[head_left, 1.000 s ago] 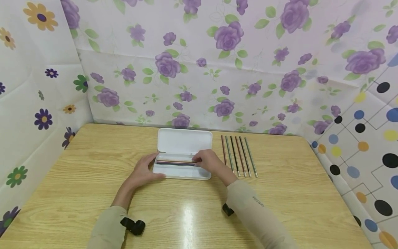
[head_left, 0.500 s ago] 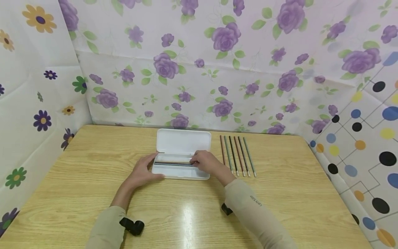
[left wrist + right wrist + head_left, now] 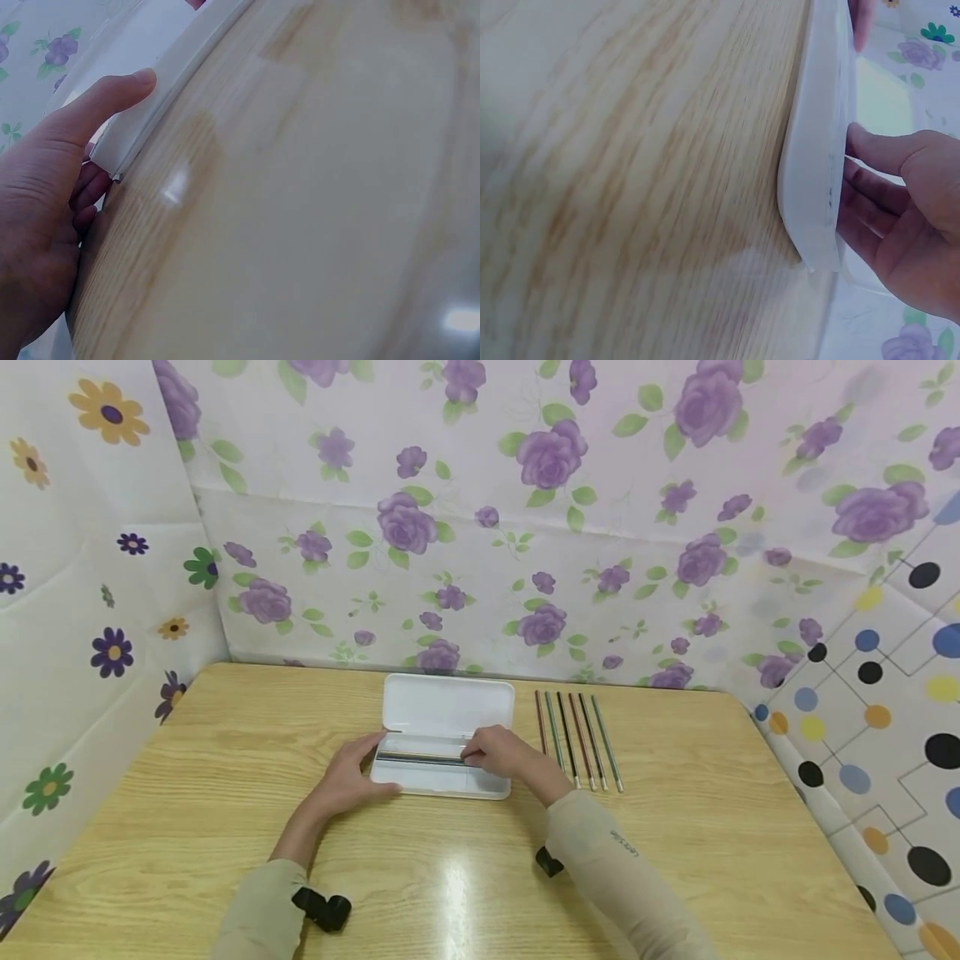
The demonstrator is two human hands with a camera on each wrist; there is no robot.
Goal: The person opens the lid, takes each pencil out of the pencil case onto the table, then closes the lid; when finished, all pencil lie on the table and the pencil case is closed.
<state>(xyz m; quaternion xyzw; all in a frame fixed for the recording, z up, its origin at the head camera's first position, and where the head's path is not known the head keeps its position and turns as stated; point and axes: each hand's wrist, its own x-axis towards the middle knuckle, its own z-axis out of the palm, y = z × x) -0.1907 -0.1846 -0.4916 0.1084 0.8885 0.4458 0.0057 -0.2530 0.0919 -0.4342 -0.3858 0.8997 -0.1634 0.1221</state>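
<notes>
A white pencil case (image 3: 420, 777) lies on the table with its lid (image 3: 448, 703) raised toward the wall. Inside its tray, a narrow bundle of pencils (image 3: 420, 760), dark with a yellowish one, runs lengthwise. My left hand (image 3: 347, 781) grips the case's left end; in the left wrist view the thumb lies on the front rim and the other fingers bend behind the end. Reaching into the tray's right part, my right hand (image 3: 501, 752) pinches the right ends of the pencils. Its fingertips are hidden behind the case wall (image 3: 814, 157) in the right wrist view.
Several pencils (image 3: 567, 739) in red, green and black lie side by side on the table, right of the case and close to my right forearm. Flower-patterned sheeting (image 3: 480, 568) rises behind the wooden table (image 3: 450, 860), with more at both sides.
The pencils in the tray, spread in a wider colourful band a second ago, now form a narrower bundle. My right hand has hardly shifted; my left hand keeps its place on the case.
</notes>
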